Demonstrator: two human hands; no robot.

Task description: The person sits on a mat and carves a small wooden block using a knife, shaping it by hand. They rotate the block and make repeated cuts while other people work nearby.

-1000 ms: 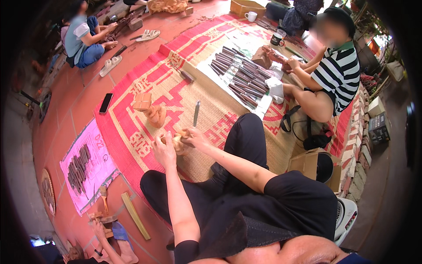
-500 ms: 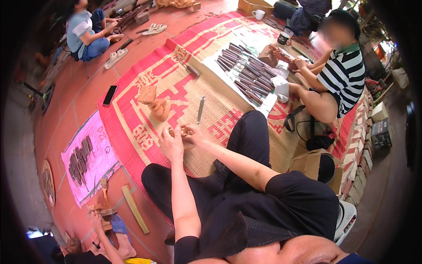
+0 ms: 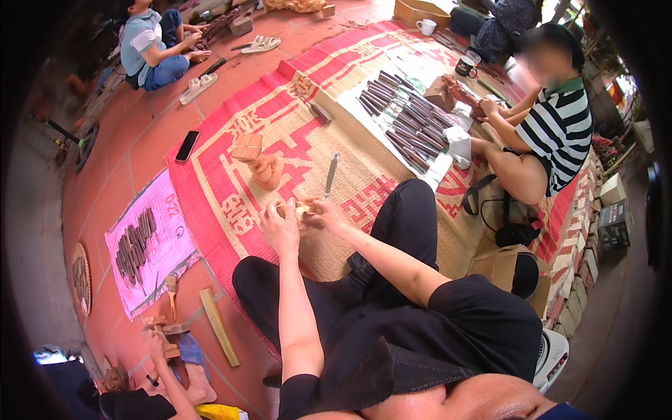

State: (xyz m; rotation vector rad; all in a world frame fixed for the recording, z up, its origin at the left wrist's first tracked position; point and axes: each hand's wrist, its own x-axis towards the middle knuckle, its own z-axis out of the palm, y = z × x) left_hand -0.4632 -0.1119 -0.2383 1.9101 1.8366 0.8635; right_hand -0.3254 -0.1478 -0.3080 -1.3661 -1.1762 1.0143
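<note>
My left hand [image 3: 281, 225] and my right hand [image 3: 325, 212] meet over the woven mat [image 3: 294, 133], both closed around a small pale wooden piece [image 3: 297, 208]. I sit cross-legged in black clothes. A thin metal tool [image 3: 331, 175] lies on the mat just beyond my right hand. A carved wooden figure [image 3: 267, 171] and a square wooden block [image 3: 247, 147] stand farther out to the left.
Rows of dark carving tools [image 3: 406, 119] lie on a white sheet. A person in a striped shirt [image 3: 560, 133] works at the right. Another person [image 3: 150, 45] sits far left. A phone [image 3: 187, 145], a pink sheet with tools [image 3: 140, 241], and a cardboard box [image 3: 500, 269] lie around.
My hands stay together on the small wooden piece, with only slight turning. The view has shifted a little.
</note>
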